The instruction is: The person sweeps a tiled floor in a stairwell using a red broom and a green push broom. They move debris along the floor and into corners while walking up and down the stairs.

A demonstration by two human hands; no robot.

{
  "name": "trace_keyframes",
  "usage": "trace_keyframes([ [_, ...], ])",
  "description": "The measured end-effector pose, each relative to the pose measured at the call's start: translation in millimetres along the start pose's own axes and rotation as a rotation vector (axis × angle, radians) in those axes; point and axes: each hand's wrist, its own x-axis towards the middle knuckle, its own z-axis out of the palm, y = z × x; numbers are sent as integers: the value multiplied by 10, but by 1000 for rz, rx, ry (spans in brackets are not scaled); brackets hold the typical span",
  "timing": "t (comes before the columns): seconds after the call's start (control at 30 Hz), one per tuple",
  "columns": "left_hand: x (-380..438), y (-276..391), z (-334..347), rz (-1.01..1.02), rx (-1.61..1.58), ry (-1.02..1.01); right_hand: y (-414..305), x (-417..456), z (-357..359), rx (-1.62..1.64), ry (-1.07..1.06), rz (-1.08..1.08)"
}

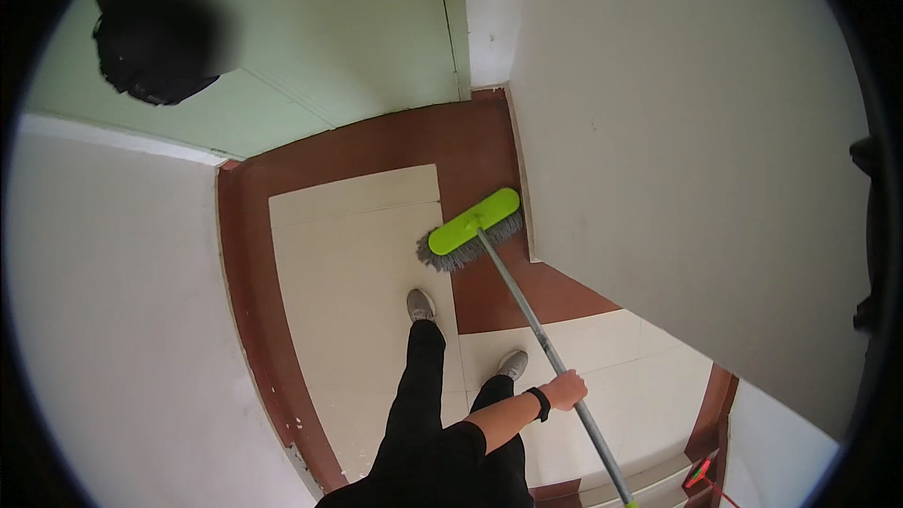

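Observation:
My left hand [566, 390], with a black band on the wrist, grips the grey metal handle [520, 302] of a broom partway along. The broom's lime-green head [474, 221] has grey bristles [460, 258] and rests on the floor by the right-hand wall's base. It lies slanted across the brown border [483, 155] and the edge of the cream tiles [360, 254]. Towards the lower right the handle runs out of the picture, where a green part just shows. My right hand is out of view.
A pale green door [338, 21] closes the far side. White walls stand left [120, 282] and right [677, 141]. Steps [649, 483] lie at lower right, near a red object [698, 473]. A partly blurred black object [141, 35] is at upper left.

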Motion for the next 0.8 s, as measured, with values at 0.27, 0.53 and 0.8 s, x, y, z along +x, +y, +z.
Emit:
trace_keyframes([
  [0.27,-808,-1587,-1364,-152,-59,338,-1017,240,1672,231,133,13],
  [0.53,-2771,-2670,-1422,-506,-25,179,-1711,729,3652,440,-131,-199],
  [0.8,-2464,-2056,-1245,-378,-151,258,-1167,1060,2877,481,101,-309],
])
